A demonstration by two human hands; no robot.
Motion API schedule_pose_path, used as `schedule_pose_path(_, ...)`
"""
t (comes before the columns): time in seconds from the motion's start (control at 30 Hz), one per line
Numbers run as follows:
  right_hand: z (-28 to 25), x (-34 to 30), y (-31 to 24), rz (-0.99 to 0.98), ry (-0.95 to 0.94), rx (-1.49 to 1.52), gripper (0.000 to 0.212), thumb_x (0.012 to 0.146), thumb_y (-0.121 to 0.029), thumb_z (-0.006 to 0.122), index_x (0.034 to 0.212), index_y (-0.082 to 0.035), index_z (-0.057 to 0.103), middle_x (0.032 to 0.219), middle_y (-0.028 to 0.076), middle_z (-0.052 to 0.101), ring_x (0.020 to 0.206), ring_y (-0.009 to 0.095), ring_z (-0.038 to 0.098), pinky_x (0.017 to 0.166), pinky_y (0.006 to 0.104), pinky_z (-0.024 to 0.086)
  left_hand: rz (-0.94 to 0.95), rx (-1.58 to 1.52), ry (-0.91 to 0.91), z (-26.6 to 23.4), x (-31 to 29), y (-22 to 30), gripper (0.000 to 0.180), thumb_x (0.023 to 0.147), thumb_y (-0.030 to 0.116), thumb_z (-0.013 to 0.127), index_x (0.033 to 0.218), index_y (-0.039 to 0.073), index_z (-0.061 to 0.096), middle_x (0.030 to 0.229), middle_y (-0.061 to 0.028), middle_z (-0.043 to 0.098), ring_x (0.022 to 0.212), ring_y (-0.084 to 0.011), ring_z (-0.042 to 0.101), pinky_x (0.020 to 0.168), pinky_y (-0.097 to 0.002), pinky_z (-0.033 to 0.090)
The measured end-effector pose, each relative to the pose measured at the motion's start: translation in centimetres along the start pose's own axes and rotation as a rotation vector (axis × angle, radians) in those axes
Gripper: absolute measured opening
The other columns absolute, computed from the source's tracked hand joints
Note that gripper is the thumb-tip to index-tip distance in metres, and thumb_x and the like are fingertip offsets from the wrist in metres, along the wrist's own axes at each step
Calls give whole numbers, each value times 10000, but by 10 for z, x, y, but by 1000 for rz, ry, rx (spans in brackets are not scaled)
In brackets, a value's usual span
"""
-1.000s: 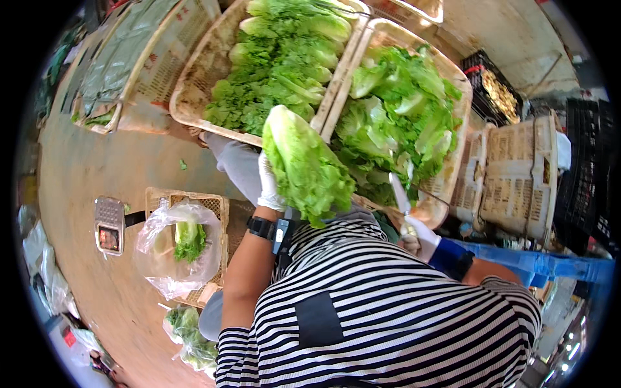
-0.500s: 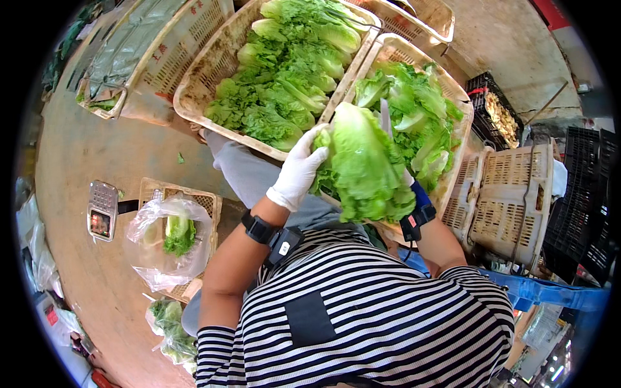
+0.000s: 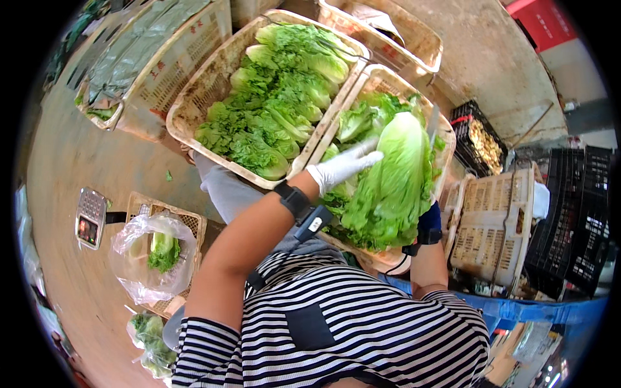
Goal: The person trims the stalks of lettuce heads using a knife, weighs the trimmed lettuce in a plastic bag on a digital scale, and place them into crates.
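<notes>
My left hand (image 3: pixel 346 167), in a white glove, reaches across the right-hand crate with its fingers stretched out at the left side of a large green lettuce (image 3: pixel 400 178). It has no grip on the head; the fingertips are slightly blurred. The lettuce is raised over the crate, pale base end away from me and leafy end toward me. Behind it, my right hand is hidden; only a dark blue cuff (image 3: pixel 429 223) shows. A knife blade (image 3: pixel 433 121) sticks up beyond the lettuce, on that hand's side. Loose lettuce leaves (image 3: pixel 362 123) lie underneath in the crate.
A left crate (image 3: pixel 184 116) holds rows of lettuce heads (image 3: pixel 272 97). At lower left, a small basket (image 3: pixel 200 223) carries an open plastic bag (image 3: pixel 126 258) with one lettuce, beside a scale (image 3: pixel 92 218). Stacked crates (image 3: pixel 488 226) and a black crate (image 3: pixel 460 132) stand right.
My left hand has let go of the lettuce's left side and straightened its fingers. The lettuce, blade and right wrist have shifted right; the whole view has also shifted slightly.
</notes>
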State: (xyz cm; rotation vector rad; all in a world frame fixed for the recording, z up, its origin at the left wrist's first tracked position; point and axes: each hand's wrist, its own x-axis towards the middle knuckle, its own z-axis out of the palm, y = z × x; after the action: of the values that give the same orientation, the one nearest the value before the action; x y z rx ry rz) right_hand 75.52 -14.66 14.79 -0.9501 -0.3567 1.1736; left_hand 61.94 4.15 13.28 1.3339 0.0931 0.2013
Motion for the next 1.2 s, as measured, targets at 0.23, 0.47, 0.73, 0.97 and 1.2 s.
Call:
schedule_pose_path(0.23,48,54,11,-54,43,-880,327,846,-98,583,1159,-15,534,888,-9,580,725,44,512,654,187,422,-33,-840,175,-30,-81,-12,693,816,314,632,1365,58,294,1278,-93,471,1150,-206,477,974,-336,395)
schedule_pose_path(0.47,114,96,24,-238,-100,-1035,188,797,-170,690,876,-63,558,779,-9,560,697,63,495,665,216,427,-123,-304,401,-35,-115,-9,737,722,209,751,1307,43,335,1225,-54,485,1100,-148,478,945,-302,391)
schedule_pose_path(0.73,82,123,-13,133,-450,-1056,287,714,-158,711,938,-47,568,833,9,572,761,105,538,704,272,453,-229,-435,138,-43,-124,-17,785,738,259,728,1353,34,296,1288,-69,440,1156,-163,438,970,-318,373)
schedule_pose_path(0.97,-23,146,-44,-200,-80,-1962,339,768,-305,667,897,-21,535,726,68,573,666,164,554,622,304,454,-147,-954,463,-50,-169,-23,666,850,501,506,1336,68,365,1263,-129,483,1117,-253,497,975,-395,396)
schedule_pose_path(1.2,7,123,128,163,339,-965,271,876,-314,558,895,-48,514,670,52,565,500,124,508,463,275,427,428,-1079,957,-97,-211,-28,580,870,555,428,1246,115,468,1170,-91,546,1032,-260,550,882,-436,471)
